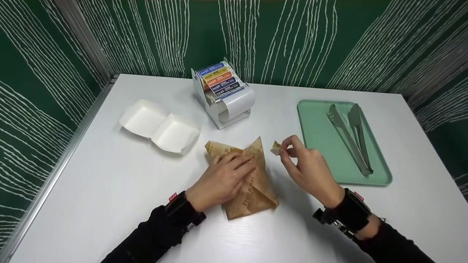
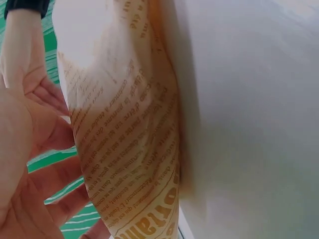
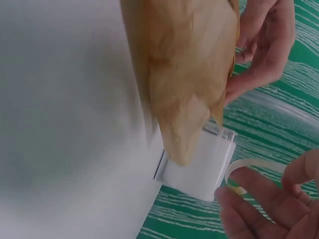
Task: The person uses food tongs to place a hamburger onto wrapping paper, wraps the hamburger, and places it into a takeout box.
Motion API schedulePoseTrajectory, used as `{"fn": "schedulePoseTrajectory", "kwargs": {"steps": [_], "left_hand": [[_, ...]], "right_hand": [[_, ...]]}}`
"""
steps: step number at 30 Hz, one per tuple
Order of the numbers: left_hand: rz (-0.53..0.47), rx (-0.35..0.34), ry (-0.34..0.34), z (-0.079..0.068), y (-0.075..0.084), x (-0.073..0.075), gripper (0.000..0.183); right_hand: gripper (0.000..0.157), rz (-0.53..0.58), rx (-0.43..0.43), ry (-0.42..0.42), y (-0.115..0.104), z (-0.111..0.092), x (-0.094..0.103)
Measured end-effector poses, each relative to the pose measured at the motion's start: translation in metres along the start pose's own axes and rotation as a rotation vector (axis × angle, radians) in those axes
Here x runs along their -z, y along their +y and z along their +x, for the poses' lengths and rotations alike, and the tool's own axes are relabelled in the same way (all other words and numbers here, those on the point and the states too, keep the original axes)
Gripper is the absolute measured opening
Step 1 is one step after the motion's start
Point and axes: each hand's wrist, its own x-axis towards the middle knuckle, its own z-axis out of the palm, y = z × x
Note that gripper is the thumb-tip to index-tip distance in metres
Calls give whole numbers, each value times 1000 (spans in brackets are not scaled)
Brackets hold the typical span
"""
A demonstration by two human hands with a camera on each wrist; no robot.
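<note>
A package wrapped in brown printed paper (image 1: 256, 193) lies on the table, with paper corners poking out at its far end. My left hand (image 1: 225, 179) rests on top of it, fingers laid across the folded paper. In the left wrist view, the fingers (image 2: 65, 204) press along the side of the wrapper (image 2: 124, 134). My right hand (image 1: 310, 171) is raised just right of the package and pinches a small sticker (image 1: 275, 148) between thumb and forefinger. In the right wrist view, the sticker (image 3: 249, 163) shows as a thin curved strip at the fingertips.
Behind the package stands a label dispenser (image 1: 234, 104) with several coloured label rolls. An open white takeaway box (image 1: 172, 133) lies at the left. On the right, a green tray (image 1: 314, 146) holds metal tongs (image 1: 351, 142). Green patterned walls (image 1: 270, 44) border the white table (image 1: 120, 197).
</note>
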Motion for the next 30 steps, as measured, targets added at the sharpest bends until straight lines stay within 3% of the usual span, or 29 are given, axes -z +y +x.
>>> {"fn": "schedulePoseTrajectory", "kwargs": {"steps": [12, 22, 30], "left_hand": [[27, 25, -7, 0, 2, -6, 48], [62, 20, 14, 0, 4, -6, 33], [124, 15, 0, 0, 5, -3, 32]], "right_hand": [[5, -106, 12, 5, -12, -9, -25], [5, -143, -14, -7, -23, -5, -38], [8, -114, -32, -57, -28, -4, -46]]}}
